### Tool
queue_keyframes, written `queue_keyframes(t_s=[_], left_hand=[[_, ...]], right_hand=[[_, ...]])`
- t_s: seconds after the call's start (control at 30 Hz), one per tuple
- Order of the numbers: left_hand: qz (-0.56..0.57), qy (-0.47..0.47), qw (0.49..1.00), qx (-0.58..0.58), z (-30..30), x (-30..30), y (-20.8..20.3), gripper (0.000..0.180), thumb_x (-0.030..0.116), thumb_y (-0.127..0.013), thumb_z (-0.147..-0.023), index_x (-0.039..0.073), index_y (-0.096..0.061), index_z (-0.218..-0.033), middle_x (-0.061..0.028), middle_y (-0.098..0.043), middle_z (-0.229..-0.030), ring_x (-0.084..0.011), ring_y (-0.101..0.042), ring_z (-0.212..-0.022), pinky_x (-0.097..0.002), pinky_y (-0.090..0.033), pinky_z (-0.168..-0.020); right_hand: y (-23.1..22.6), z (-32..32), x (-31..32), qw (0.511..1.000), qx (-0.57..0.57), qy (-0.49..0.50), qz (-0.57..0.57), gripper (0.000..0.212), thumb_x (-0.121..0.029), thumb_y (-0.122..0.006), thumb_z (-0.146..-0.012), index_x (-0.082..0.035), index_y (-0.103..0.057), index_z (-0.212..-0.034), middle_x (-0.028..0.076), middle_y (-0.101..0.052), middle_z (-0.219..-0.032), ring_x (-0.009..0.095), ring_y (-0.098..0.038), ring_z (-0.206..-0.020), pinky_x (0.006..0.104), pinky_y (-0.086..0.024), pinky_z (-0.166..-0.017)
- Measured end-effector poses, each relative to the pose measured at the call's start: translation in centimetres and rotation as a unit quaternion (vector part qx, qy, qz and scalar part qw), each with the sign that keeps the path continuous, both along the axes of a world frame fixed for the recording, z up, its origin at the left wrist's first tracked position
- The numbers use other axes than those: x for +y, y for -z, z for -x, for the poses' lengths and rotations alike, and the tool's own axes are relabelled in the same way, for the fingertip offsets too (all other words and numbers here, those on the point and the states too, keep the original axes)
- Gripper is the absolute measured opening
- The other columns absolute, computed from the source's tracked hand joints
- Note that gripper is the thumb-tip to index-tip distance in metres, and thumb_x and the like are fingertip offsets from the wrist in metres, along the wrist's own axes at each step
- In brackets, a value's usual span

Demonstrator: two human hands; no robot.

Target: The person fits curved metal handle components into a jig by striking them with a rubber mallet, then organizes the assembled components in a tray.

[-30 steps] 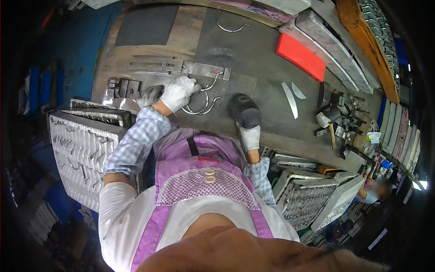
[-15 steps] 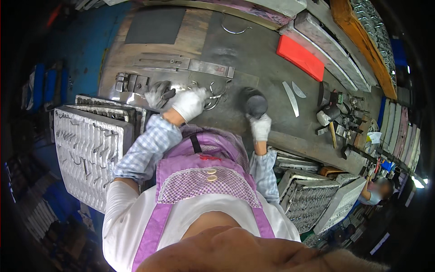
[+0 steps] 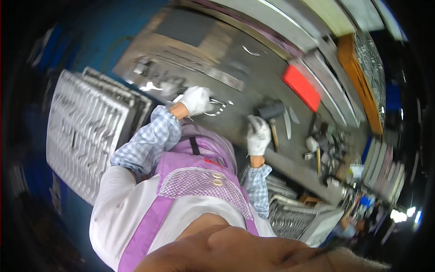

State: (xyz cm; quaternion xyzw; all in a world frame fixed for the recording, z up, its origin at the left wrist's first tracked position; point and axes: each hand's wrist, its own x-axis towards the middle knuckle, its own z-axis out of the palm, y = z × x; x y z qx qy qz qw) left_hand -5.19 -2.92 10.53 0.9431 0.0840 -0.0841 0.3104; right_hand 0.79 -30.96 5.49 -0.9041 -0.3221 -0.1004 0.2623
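Note:
In a white glove, my left hand (image 3: 197, 100) is closed on a thin, shiny curved metal piece (image 3: 217, 109), whose loops stick out to the right of my fingers. Motion blur hides its exact shape. My right hand (image 3: 258, 135), also gloved, holds nothing; its fingers are loosely bent and apart. Just right of it a mallet (image 3: 271, 109) lies on the worktable (image 3: 242, 124), with its dark cylindrical head away from me and its wooden handle toward me. A grey crumpled glove (image 3: 173, 85) is beside my left hand.
A flat metal strip (image 3: 217, 76) and a metal block fixture (image 3: 142, 65) lie beyond my left hand. Two blades (image 3: 287, 123), a red block (image 3: 301, 87) and piled tools (image 3: 324, 140) are right. Racks of metal parts (image 3: 84, 131) flank me; a person (image 3: 346, 226) is far right.
My right hand has let go of the mallet, which now lies on its side to the right of it. My left hand keeps the curved metal piece. The whole view has turned.

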Motion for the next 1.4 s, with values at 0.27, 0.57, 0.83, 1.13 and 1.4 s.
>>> queue_keyframes(t_s=[0.27,0.57,0.83,1.13,1.4], left_hand=[[-0.040,-0.195,0.972,-0.121,14.7,8.4,-7.3,0.033,0.028,-0.070,-0.078,0.007,-0.070,-0.103,-0.0128,-0.069,-0.091,-0.0283,-0.067,-0.083,-0.0354,-0.054,-0.075],[-0.052,-0.609,0.769,-0.190,30.8,24.8,-2.4,0.018,0.013,-0.065,-0.087,0.002,-0.066,-0.101,-0.0109,-0.069,-0.085,-0.0204,-0.067,-0.077,-0.0305,-0.054,-0.072],[0.382,-0.608,0.643,-0.269,30.3,28.0,7.8,0.034,0.008,-0.071,-0.081,0.001,-0.061,-0.112,-0.0089,-0.068,-0.104,-0.0178,-0.066,-0.085,-0.0303,-0.055,-0.071],[0.442,-0.665,0.520,-0.305,33.4,28.5,5.6,0.044,0.016,-0.056,-0.095,-0.002,-0.046,-0.133,-0.0169,-0.052,-0.134,-0.0306,-0.068,-0.095,-0.0375,-0.060,-0.063],[0.234,-0.729,0.525,-0.373,40.1,27.8,4.3,0.042,0.013,-0.053,-0.096,0.004,-0.045,-0.137,-0.0115,-0.060,-0.125,-0.0170,-0.067,-0.091,-0.0248,-0.057,-0.059]], right_hand=[[2.8,-4.2,5.5,0.952,-0.005,-0.176,0.252,0.022,-0.025,-0.068,-0.080,-0.018,-0.068,-0.100,0.011,-0.062,-0.112,0.031,-0.059,-0.096,0.0430,-0.049,-0.081],[1.7,-2.9,6.6,0.804,0.590,-0.037,-0.064,0.021,-0.013,-0.068,-0.088,-0.004,-0.069,-0.107,0.001,-0.067,-0.079,0.008,-0.056,-0.060,0.0214,-0.044,-0.055],[-1.6,-2.7,8.6,0.838,0.513,0.020,-0.184,0.023,-0.004,-0.071,-0.083,0.001,-0.069,-0.105,0.003,-0.065,-0.078,0.008,-0.054,-0.061,0.0200,-0.042,-0.055],[-12.0,3.1,33.2,0.919,0.270,-0.285,-0.028,0.016,-0.006,-0.064,-0.082,0.001,-0.070,-0.096,0.014,-0.071,-0.094,0.021,-0.066,-0.085,0.0299,-0.050,-0.078],[-6.9,17.0,54.9,0.846,0.180,-0.496,-0.076,0.016,-0.017,-0.061,-0.083,-0.011,-0.074,-0.091,0.010,-0.071,-0.093,0.028,-0.068,-0.085,0.0347,-0.053,-0.081]])
